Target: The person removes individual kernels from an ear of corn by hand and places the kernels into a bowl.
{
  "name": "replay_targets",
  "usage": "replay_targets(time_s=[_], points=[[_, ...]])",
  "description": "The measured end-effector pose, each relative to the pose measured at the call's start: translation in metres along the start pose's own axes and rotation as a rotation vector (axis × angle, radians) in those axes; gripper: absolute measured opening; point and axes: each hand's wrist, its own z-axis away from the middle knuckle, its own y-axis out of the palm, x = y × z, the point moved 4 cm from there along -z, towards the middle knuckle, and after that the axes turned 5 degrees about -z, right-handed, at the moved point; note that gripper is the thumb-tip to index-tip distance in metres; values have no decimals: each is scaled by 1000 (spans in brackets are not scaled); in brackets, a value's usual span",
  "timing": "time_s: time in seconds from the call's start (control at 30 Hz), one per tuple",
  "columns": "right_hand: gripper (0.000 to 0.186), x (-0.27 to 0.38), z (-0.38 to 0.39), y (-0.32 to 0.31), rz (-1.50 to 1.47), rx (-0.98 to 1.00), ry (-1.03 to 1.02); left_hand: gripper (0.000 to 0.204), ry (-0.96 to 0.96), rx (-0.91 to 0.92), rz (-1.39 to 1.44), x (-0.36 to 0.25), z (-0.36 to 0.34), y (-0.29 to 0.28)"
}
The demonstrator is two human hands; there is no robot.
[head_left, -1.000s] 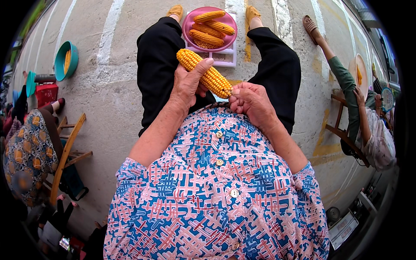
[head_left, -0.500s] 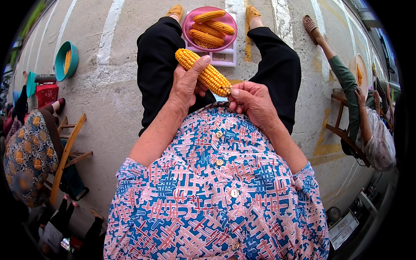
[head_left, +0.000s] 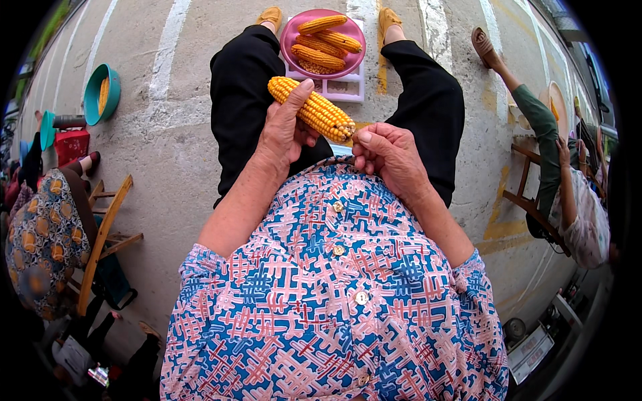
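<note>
An ear of yellow corn (head_left: 310, 105) is held at a slant above my lap, its upper end toward the left. My left hand (head_left: 285, 125) is closed on it, thumb lying along its side. My right hand (head_left: 381, 150) pinches with thumb and forefinger just by the cob's lower right end, where a few kernels look gone or broken; what is between those fingertips I cannot make out. Between my feet a pink basin (head_left: 289, 41) with several corn ears and some loose kernels sits on a pale lilac plastic stand (head_left: 358, 90).
On the left are teal basins (head_left: 108, 79), a red bag (head_left: 71, 144), a wooden chair (head_left: 107, 234) and a seated person (head_left: 47, 240). On the right another seated person (head_left: 578, 220) has a pale tray (head_left: 559, 100). Painted lines mark the concrete ground (head_left: 168, 127).
The corn and my left hand have moved slightly up and to the left. My right fingertips are a little apart from the cob's end, which they touched earlier.
</note>
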Motion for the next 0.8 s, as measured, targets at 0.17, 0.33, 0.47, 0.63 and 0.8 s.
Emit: replay_targets(time_s=[0.17, 0.33, 0.47, 0.63, 0.8], points=[[21, 2, -1, 4, 54, 4, -17, 40, 0, -1, -11, 0, 0, 1], [21, 2, -2, 4, 92, 25, -18, 42, 27, 10, -49, 0, 1, 1], [18, 4, -2, 4, 131, 52, -17, 44, 26, 18, -63, 0, 3, 0], [14, 5, -1, 4, 148, 34, -61, 43, 6, 21, -48, 0, 2, 0], [12, 6, -1, 4, 169, -10, -88, 41, -8, 19, -3, 1, 1, 1]])
